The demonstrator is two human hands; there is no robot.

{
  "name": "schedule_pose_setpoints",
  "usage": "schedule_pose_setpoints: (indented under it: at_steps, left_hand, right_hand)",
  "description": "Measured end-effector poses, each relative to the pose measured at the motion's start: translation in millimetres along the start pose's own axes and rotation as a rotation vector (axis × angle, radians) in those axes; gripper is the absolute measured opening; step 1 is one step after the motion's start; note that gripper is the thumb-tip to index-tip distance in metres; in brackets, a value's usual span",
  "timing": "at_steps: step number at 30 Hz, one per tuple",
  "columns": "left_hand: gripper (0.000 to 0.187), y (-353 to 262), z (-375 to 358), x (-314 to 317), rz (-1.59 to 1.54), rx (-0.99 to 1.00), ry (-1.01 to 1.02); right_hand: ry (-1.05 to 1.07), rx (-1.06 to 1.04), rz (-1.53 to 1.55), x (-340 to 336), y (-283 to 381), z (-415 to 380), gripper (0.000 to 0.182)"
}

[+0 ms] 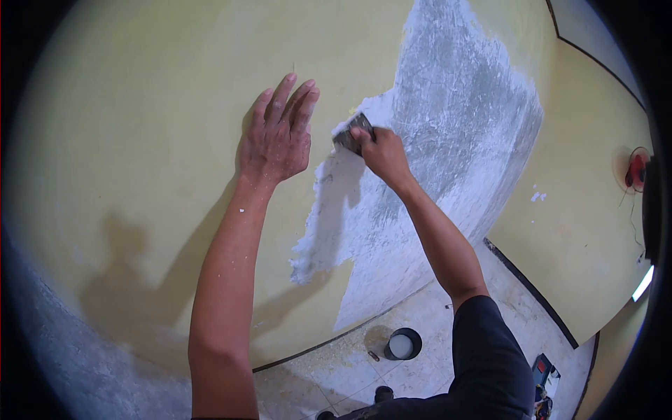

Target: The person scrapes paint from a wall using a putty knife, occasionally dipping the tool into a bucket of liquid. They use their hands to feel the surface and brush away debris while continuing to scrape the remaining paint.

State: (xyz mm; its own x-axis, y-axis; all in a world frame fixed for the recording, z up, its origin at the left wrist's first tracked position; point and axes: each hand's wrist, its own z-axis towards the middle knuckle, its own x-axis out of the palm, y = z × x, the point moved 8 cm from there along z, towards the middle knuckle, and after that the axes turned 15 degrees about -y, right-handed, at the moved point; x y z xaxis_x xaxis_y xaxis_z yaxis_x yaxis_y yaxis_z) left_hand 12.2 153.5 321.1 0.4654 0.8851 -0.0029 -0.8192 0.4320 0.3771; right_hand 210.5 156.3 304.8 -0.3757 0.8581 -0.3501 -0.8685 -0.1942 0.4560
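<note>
Scraper [345, 140] handle hidden in right hand [384, 154], palm of left hand [277, 143] unseen; red object [635, 171] blurred

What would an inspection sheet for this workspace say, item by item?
Surface: yellow wall with a ragged grey-and-white patch.
Job's things: scraper at the patch's left edge.
Clutter: pale flakes along the wall's foot; dark bucket with pale contents; mixed items, too small to identify.
Hands: right hand grips the scraper; left hand open at the yellow paint, contact unclear.
Cables: thin wire below a red fan-like thing.
Surroundings: tiled floor, second yellow wall.
</note>
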Motion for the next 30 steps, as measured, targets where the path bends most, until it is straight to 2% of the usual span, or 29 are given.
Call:
schedule_pose_setpoints:
  at_steps: [3, 6, 7, 8, 10, 13, 17, 20, 22, 25, 30]
  left_hand:
    - [0.071, -1.3, -1.3, -1.7, 0.004, 0.000, -0.021]
    - [0.071, -0.4, 1.7, -1.3, -0.008, 0.004, -0.044]
    - [0.070, 0.0, 1.4, -1.5, -0.010, -0.007, -0.046]
    - [0.070, 0.6, 1.0, -1.6, -0.017, -0.015, -0.040]
    - [0.071, 1.6, 0.6, -2.1, -0.056, -0.011, -0.025]
    - [0.071, 0.5, 1.8, -0.8, -0.015, -0.007, -0.027]
    - [0.071, 1.7, 2.0, -0.3, -0.044, -0.013, -0.061]
    - [0.070, -0.6, 0.1, -1.1, 0.002, 0.018, -0.037]
    - [0.071, 0.5, 0.5, -0.1, -0.012, -0.002, -0.039]
    - [0.071, 0.7, 1.1, -1.2, -0.009, 0.005, -0.052]
    - [0.073, 1.0, -0.1, -2.5, -0.057, -0.003, -0.022]
  right_hand:
    - [-0.036, 0.095, 0.063, -0.7, -10.0, -17.9, 0.049]
    - [-0.033, 0.107, 0.046, 2.8, 18.8, -4.0, 0.049]
    - [0.013, 0.181, 0.095, 7.6, 14.0, -2.5, 0.050]
    - [0.021, 0.184, 0.085, 7.9, 9.6, -6.8, 0.050]
    - [-0.005, 0.058, 0.048, 9.1, 5.5, -17.7, 0.051]
    - [-0.023, 0.132, 0.052, 17.9, -13.3, -28.5, 0.051]
    - [-0.005, 0.159, 0.077, 14.2, 10.4, -14.5, 0.053]
    - [-0.012, 0.224, 0.148, 15.6, 4.7, -26.0, 0.054]
    - [0.021, 0.393, 0.237, 21.6, -0.6, -29.5, 0.054]
    - [-0.021, 0.421, 0.253, 13.0, 18.4, -17.3, 0.054]
    - [0.038, 0.504, 0.263, 17.1, -9.7, -37.4, 0.054]
